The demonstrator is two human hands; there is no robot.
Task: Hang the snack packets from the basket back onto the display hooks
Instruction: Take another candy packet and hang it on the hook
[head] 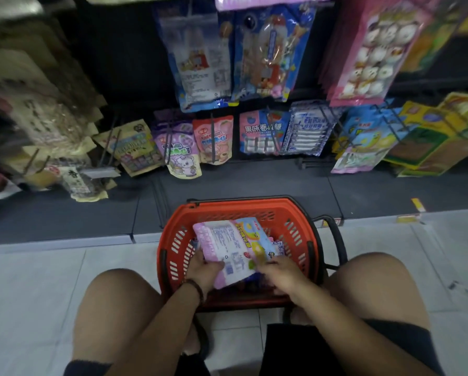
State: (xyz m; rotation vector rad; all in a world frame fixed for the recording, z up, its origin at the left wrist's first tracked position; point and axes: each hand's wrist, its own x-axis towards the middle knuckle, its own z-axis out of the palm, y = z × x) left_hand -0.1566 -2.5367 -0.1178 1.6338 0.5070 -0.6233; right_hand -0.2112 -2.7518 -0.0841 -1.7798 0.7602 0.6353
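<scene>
A red plastic basket [173, 240] stands on the floor between my knees. Inside it, my left hand [204, 270] grips the lower left edge of a pink-and-white snack packet [224, 248] that shows its printed back. My right hand [280, 272] holds the lower edge of a light blue and yellow packet [257, 237] lying beside and partly under the pink one. More packets lie beneath, mostly hidden. Above the basket, display hooks [212, 139] carry rows of hanging snack packets.
The dark shelf base [254, 180] runs in front of the basket, with a pale tiled floor [37, 280] around me. Brown packets [51, 112] hang at the left, pink marshmallow packs [371, 50] and yellow-green packs [430, 137] at the right. The basket's black handle [336, 240] lies folded to the right.
</scene>
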